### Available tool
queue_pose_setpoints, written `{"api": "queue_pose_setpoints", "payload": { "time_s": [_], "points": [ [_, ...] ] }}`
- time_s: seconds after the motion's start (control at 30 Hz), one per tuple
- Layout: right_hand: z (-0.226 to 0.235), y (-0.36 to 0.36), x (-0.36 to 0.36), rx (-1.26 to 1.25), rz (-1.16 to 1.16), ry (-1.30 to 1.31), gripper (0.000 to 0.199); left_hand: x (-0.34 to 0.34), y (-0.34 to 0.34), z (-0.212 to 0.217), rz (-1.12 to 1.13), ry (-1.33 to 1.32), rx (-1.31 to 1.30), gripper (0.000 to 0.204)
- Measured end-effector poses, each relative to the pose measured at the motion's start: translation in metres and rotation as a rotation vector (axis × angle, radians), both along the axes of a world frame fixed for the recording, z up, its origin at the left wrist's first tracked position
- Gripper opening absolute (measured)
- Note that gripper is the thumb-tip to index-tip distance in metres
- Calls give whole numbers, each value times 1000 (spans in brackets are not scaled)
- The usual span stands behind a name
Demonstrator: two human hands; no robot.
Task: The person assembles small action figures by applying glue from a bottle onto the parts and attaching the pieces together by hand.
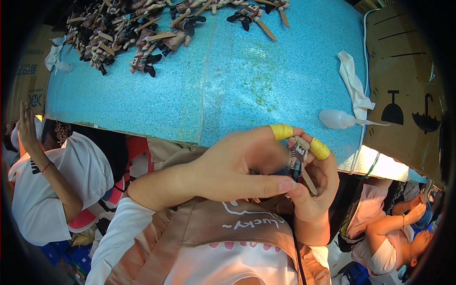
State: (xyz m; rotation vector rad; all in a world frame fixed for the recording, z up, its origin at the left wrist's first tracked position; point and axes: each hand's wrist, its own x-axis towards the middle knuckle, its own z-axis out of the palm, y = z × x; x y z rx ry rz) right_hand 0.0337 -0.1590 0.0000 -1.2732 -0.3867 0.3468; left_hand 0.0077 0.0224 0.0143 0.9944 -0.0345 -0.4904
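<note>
Bright, even light, strong fisheye bend, dark corners.

You get flat, diffuse overhead light: the blue table top (266, 80) reads clear and saturated, with soft pale sheen toward its middle and almost no cast shadow. A hot, blown-out patch sits at the table's right lower edge. Your left hand (232, 166) and right hand (316, 187) are well lit, slightly soft up close, with shade in the gap between the palms. Straight edges curve hard toward the rim, and black vignette swallows every corner. The pile of small figures (128, 33) at top left looks dimmer and smeared.
</note>
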Motion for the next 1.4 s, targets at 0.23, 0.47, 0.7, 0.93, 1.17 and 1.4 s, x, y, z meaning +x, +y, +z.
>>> {"api": "queue_pose_setpoints", "payload": {
  "time_s": [0.23,0.47,0.7,0.93,1.17,1.4],
  "points": [
    [-4,-5,3,-57,70,-4,71,-3,1,-8,53,38,-10,62],
    [0,1,10,-124,77,-15,68,1,4,-18,98,-106,15,60],
    [-4,-1,10,-205,42,-51,59,1,-2,-23,104,-125,79,57],
    [1,-7,6,-449,98,-381,58,-12,0,-24,149,-178,72,52],
    [20,-8,-17,-633,81,-655,56,-34,-8,-16,146,-265,349,52],
    [-3,-12,-30,-413,69,-464,55,-58,-23,-11,129,-167,205,55]
  ]
}}
